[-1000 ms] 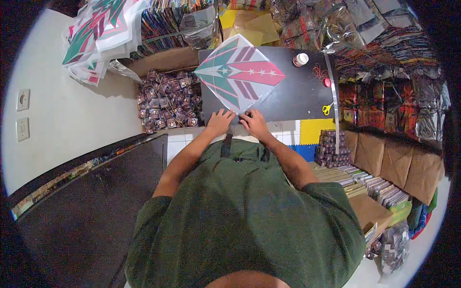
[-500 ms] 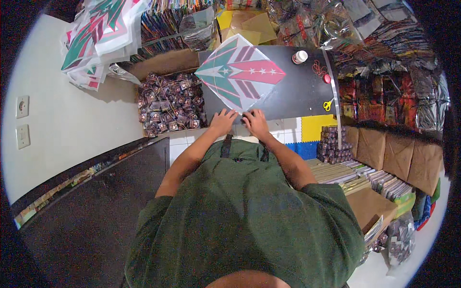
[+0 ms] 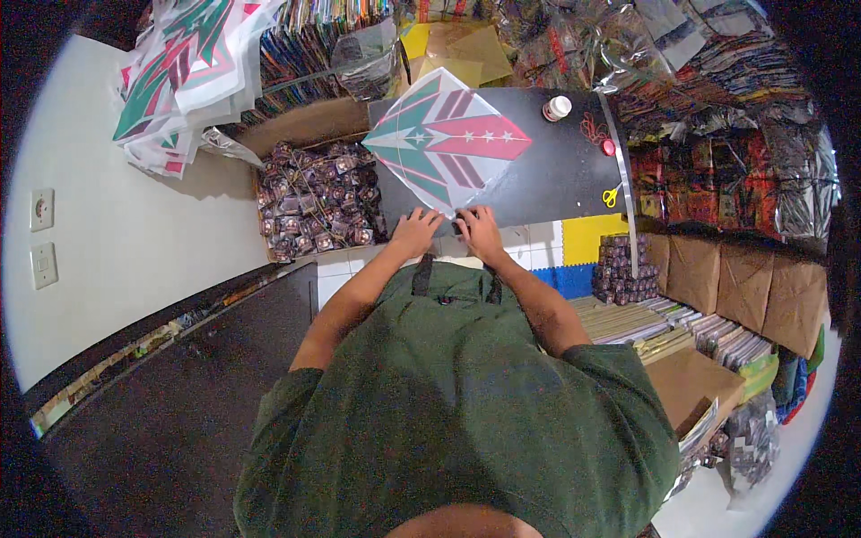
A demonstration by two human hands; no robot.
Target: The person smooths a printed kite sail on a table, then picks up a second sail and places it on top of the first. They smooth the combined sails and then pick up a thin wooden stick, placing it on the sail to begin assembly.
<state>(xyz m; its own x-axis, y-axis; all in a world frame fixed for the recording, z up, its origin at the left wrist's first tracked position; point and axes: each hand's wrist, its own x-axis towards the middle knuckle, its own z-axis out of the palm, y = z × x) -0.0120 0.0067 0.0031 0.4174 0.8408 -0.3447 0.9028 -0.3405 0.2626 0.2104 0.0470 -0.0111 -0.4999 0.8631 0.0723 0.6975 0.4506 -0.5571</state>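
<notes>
A diamond-shaped kite [image 3: 448,134] in white, green, pink and maroon, with white stars and thin sticks along it, lies on the dark tabletop [image 3: 538,188]. Its nearest corner points toward me at the table's front edge. My left hand [image 3: 417,231] rests at the left side of that corner, fingers spread and tips on the edge. On the other side, my right hand [image 3: 482,233] has its fingers bent and closed at the corner tip. A small dark patch shows between its thumb and forefinger; I cannot make out what it is.
A white jar [image 3: 557,108], a red spool [image 3: 608,146] with loose red thread and yellow scissors [image 3: 611,197] lie on the right of the table. A box of small wrapped packs [image 3: 318,197] adjoins it. More kites [image 3: 193,72] hang at left; packed shelves [image 3: 717,179] stand right.
Both hands stay at the kite's near corner, with only slight finger movement. The whole view has shifted a little; the kite keeps its place on the table.
</notes>
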